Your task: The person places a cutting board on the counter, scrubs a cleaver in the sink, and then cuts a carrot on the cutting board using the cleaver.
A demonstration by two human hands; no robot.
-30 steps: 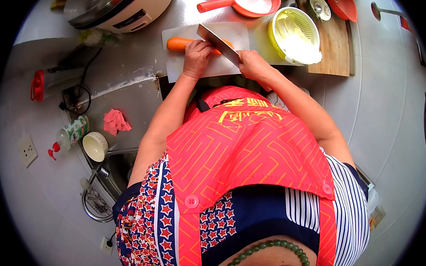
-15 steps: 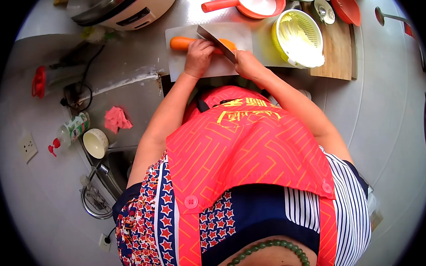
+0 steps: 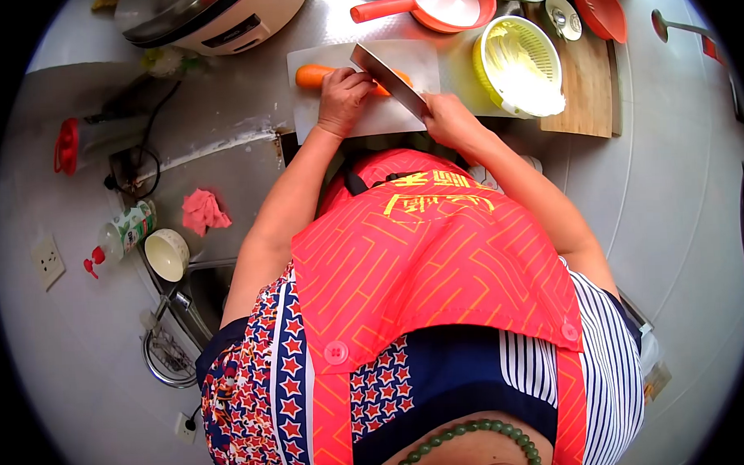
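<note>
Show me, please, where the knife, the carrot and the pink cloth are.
Knife (image 3: 390, 82), head view: middle of the blade.
Carrot (image 3: 310, 76), head view: uncovered end toward the picture's left.
Pink cloth (image 3: 204, 211), head view: its crumpled middle.

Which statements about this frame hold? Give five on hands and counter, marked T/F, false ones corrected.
1. The right hand holds the knife. True.
2. The left hand is on the basket. False: the left hand is on the carrot.
3. The carrot lies on the pale cutting board. True.
4. The pink cloth is inside the bowl. False: the pink cloth lies outside the bowl.
5. In view, the basket stands right of the cutting board. True.
</note>
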